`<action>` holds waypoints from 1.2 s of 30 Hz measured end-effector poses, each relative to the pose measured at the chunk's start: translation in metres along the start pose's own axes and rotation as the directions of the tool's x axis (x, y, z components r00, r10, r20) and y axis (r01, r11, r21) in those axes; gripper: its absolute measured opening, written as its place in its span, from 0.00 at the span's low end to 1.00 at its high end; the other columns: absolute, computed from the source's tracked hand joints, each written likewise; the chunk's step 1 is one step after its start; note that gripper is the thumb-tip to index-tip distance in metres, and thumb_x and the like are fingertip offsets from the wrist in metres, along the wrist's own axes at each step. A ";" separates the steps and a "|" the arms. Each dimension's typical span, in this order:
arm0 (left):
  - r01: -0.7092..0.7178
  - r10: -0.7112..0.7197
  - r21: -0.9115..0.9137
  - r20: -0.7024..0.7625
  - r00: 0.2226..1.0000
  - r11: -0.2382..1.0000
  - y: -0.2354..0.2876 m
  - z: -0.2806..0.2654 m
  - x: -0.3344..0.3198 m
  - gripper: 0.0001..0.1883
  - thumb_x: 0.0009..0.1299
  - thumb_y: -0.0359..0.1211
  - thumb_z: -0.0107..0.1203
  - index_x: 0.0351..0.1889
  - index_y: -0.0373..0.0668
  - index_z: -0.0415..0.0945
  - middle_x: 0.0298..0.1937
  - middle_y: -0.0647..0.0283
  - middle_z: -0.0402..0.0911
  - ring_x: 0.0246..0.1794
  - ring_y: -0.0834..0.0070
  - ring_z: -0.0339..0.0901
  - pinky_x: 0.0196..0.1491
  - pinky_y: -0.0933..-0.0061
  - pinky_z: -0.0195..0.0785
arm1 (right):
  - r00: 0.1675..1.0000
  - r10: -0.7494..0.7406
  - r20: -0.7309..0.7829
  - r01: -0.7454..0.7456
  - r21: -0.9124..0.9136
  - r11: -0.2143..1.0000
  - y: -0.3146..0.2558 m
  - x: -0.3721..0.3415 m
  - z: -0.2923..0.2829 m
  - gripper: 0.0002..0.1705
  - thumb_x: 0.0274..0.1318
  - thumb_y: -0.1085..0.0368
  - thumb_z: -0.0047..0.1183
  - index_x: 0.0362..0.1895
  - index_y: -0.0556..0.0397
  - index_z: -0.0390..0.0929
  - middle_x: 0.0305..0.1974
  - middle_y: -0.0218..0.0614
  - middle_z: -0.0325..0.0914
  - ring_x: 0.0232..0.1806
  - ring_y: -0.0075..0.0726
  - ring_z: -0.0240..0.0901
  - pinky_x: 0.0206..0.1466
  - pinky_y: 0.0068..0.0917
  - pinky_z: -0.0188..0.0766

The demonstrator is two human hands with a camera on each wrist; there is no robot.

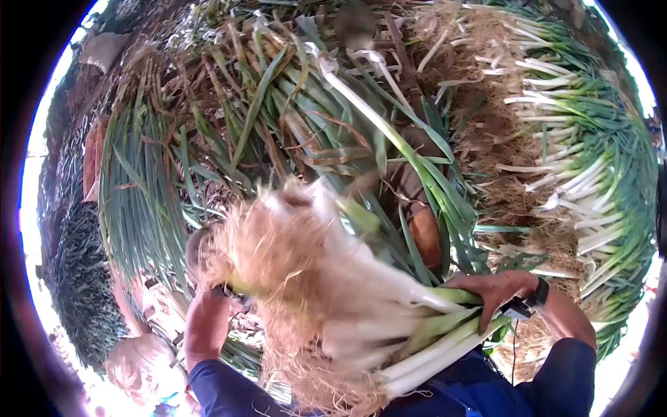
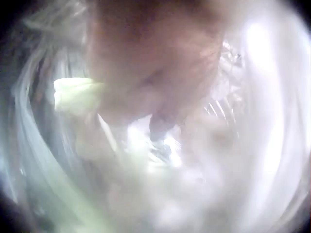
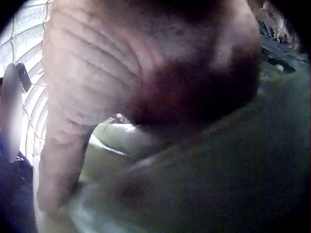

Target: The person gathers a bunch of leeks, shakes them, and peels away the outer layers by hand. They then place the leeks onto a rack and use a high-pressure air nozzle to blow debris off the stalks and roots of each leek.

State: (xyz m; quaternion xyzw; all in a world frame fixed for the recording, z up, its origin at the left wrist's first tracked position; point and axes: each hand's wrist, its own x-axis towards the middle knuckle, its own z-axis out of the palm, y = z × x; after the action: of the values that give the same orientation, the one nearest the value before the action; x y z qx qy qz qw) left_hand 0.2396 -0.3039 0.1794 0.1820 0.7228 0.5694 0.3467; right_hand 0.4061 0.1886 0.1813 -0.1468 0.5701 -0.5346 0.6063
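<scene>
A thick bunch of leeks [image 1: 368, 285] slants across the front of the head view, white stems toward the right and a shaggy tan mass of roots [image 1: 278, 250] toward the left. My right hand [image 1: 497, 288] grips the stems at the bunch's right end, thumb and fingers wrapped round them. In the right wrist view, that hand [image 3: 150, 73] bends over pale green stalks [image 3: 116, 145]. Beside the roots is my left hand [image 1: 199, 254], blurred and partly hidden. The left wrist view shows a pale green stub [image 2: 75, 94] against the blurred hand [image 2: 150, 63]; its grip cannot be made out.
Loose leeks with green leaves [image 1: 306, 125] lie ahead of me, one long stalk [image 1: 375, 118] on top. A long row of leeks [image 1: 590, 160] lines the right side, roots inward. Green stalks [image 1: 139, 187] pile up at left. A brown rounded object [image 1: 424, 236] sits among leaves.
</scene>
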 end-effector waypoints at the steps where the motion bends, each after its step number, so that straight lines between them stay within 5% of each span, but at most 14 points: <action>1: -0.016 0.011 -0.035 -0.136 0.991 0.999 -0.002 -0.005 0.001 0.24 0.78 0.44 0.45 0.68 0.43 0.67 0.63 0.57 0.78 0.62 0.65 0.76 0.68 0.59 0.66 | 0.996 0.086 -0.017 -0.084 0.102 0.991 0.000 -0.003 0.000 0.71 0.31 0.54 0.85 0.78 0.52 0.53 0.68 0.43 0.62 0.72 0.43 0.57 0.77 0.38 0.54; 8: -0.253 0.158 -0.089 -0.574 0.804 0.963 -0.002 -0.034 0.026 0.21 0.78 0.39 0.47 0.65 0.40 0.71 0.60 0.57 0.80 0.58 0.65 0.79 0.66 0.59 0.69 | 0.952 0.305 -0.004 -0.304 0.063 0.950 -0.017 0.000 -0.015 0.73 0.31 0.64 0.84 0.79 0.49 0.48 0.68 0.43 0.69 0.69 0.37 0.65 0.74 0.33 0.61; 13: -0.407 0.045 -0.205 -0.850 0.525 0.890 0.009 -0.187 -0.049 0.18 0.78 0.36 0.48 0.62 0.38 0.73 0.58 0.56 0.81 0.56 0.65 0.80 0.65 0.59 0.72 | 0.924 0.382 0.001 -0.382 -0.022 0.924 -0.011 -0.007 -0.012 0.76 0.29 0.62 0.85 0.80 0.48 0.46 0.69 0.42 0.69 0.69 0.38 0.65 0.76 0.36 0.60; 14: -0.075 0.403 0.427 -0.763 0.506 0.901 -0.014 -0.229 -0.077 0.22 0.69 0.17 0.53 0.61 0.38 0.73 0.53 0.59 0.84 0.52 0.70 0.83 0.51 0.74 0.78 | 0.939 0.344 -0.019 -0.342 0.050 0.938 -0.002 -0.008 -0.010 0.77 0.28 0.61 0.86 0.81 0.47 0.45 0.68 0.42 0.69 0.70 0.40 0.65 0.75 0.37 0.61; 15: 0.027 0.353 0.412 -0.810 0.467 0.911 -0.004 -0.225 -0.089 0.21 0.68 0.17 0.53 0.60 0.38 0.73 0.52 0.59 0.84 0.51 0.71 0.83 0.49 0.73 0.78 | 0.939 0.345 -0.012 -0.344 0.046 0.938 0.010 -0.010 -0.012 0.77 0.28 0.61 0.86 0.81 0.47 0.45 0.68 0.42 0.69 0.70 0.40 0.65 0.75 0.37 0.61; 17: 0.041 0.206 0.264 -0.833 0.514 0.964 0.010 -0.190 -0.095 0.21 0.68 0.17 0.54 0.59 0.37 0.75 0.51 0.59 0.84 0.49 0.72 0.83 0.47 0.73 0.79 | 0.951 0.293 -0.095 -0.283 0.102 0.954 0.031 -0.012 -0.015 0.77 0.27 0.62 0.86 0.81 0.47 0.46 0.68 0.41 0.69 0.70 0.40 0.64 0.76 0.36 0.59; 20: 0.064 -0.027 0.029 -0.676 0.736 0.998 0.022 -0.104 -0.077 0.20 0.66 0.18 0.56 0.57 0.37 0.76 0.48 0.60 0.85 0.46 0.73 0.84 0.43 0.73 0.80 | 0.965 0.248 -0.088 -0.205 0.339 0.918 0.038 -0.002 -0.025 0.78 0.24 0.67 0.85 0.81 0.47 0.45 0.74 0.38 0.61 0.75 0.38 0.55 0.80 0.38 0.49; 22: 0.203 -0.168 0.126 -0.241 0.956 0.971 0.046 -0.035 -0.051 0.16 0.63 0.17 0.59 0.49 0.37 0.82 0.39 0.60 0.87 0.38 0.74 0.85 0.35 0.70 0.81 | 0.967 0.235 -0.101 -0.161 0.475 0.865 0.035 0.004 -0.030 0.80 0.23 0.71 0.83 0.82 0.49 0.43 0.77 0.37 0.56 0.78 0.36 0.50 0.82 0.37 0.44; 24: 0.189 -0.307 0.700 0.045 0.951 0.689 0.070 0.037 -0.034 0.18 0.62 0.22 0.52 0.48 0.44 0.85 0.35 0.58 0.88 0.34 0.65 0.86 0.41 0.67 0.82 | 0.930 0.352 -0.108 -0.225 0.590 0.775 0.040 0.004 -0.031 0.78 0.23 0.71 0.82 0.81 0.50 0.45 0.77 0.38 0.56 0.78 0.35 0.51 0.82 0.35 0.45; 25: 0.061 -0.451 0.798 0.274 0.850 0.599 0.073 0.051 -0.027 0.16 0.65 0.26 0.52 0.48 0.45 0.86 0.36 0.57 0.88 0.34 0.65 0.86 0.46 0.63 0.80 | 0.931 0.347 -0.113 -0.203 0.630 0.750 0.055 0.003 -0.033 0.76 0.24 0.71 0.81 0.81 0.51 0.47 0.77 0.38 0.57 0.78 0.35 0.52 0.81 0.35 0.46; 27: 0.106 -0.439 0.668 0.353 0.826 0.737 0.057 0.045 -0.024 0.15 0.68 0.26 0.51 0.50 0.45 0.85 0.36 0.57 0.88 0.33 0.66 0.86 0.45 0.63 0.79 | 0.913 0.387 -0.125 -0.225 0.638 0.736 0.079 -0.001 -0.037 0.74 0.26 0.70 0.80 0.81 0.52 0.49 0.76 0.39 0.58 0.77 0.36 0.53 0.81 0.35 0.47; 31: 0.124 -0.093 0.450 -0.090 0.992 0.885 0.022 -0.001 -0.033 0.15 0.72 0.27 0.51 0.56 0.40 0.77 0.47 0.55 0.82 0.43 0.68 0.81 0.43 0.66 0.78 | 0.899 0.411 -0.153 -0.215 0.664 0.716 0.084 -0.004 -0.032 0.71 0.28 0.69 0.80 0.80 0.53 0.51 0.75 0.39 0.60 0.77 0.37 0.55 0.81 0.35 0.48; 34: -0.026 0.161 0.239 -0.564 0.810 0.971 0.029 -0.019 -0.028 0.18 0.75 0.28 0.51 0.62 0.34 0.70 0.58 0.53 0.76 0.53 0.70 0.76 0.41 0.68 0.77 | 0.908 0.386 -0.164 -0.187 0.667 0.721 0.075 -0.002 -0.027 0.70 0.29 0.68 0.79 0.80 0.53 0.51 0.75 0.39 0.60 0.77 0.37 0.55 0.81 0.35 0.48; 36: 0.080 0.048 0.497 -0.239 0.970 0.864 0.082 0.055 -0.001 0.32 0.74 0.44 0.60 0.65 0.28 0.65 0.58 0.40 0.75 0.53 0.53 0.78 0.49 0.56 0.78 | 0.917 0.362 -0.169 -0.168 0.660 0.732 0.066 0.002 -0.024 0.69 0.30 0.68 0.79 0.79 0.53 0.52 0.75 0.39 0.61 0.76 0.37 0.56 0.81 0.35 0.49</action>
State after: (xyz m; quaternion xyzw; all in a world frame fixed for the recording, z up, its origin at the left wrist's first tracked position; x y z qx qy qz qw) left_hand 0.2684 -0.2435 0.2519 0.1889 0.8846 0.3761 0.2008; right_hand 0.4168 0.2233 0.1210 0.2282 0.4531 -0.6171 0.6015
